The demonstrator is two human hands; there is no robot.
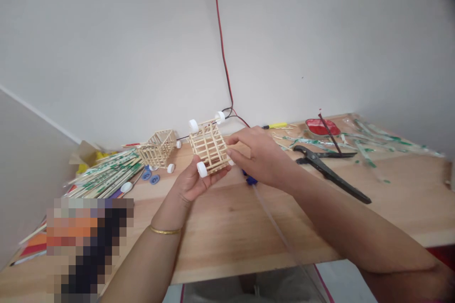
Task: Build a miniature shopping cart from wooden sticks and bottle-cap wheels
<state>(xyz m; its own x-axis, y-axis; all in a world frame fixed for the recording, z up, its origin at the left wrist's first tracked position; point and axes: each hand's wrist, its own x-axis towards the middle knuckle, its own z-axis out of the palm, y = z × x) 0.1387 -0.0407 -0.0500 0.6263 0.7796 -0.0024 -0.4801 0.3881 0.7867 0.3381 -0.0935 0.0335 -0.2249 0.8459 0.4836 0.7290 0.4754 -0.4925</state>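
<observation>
My left hand is closed around the underside of a small toy cart built from wooden sticks, with white bottle-cap wheels. The cart is tilted, so its lattice faces me, and it is held above the table. At its right edge, the thumb and index finger of my right hand pinch the stick ends; exactly what lies between the fingertips is partly hidden. A second stick cart, also on white wheels, stands on the table to the left.
Wrapped chopsticks and blue caps lie left on the wooden table. Right are black-handled cutters, a yellow knife, a red dish and torn wrappers. A glue gun's clear stick or cord crosses the front.
</observation>
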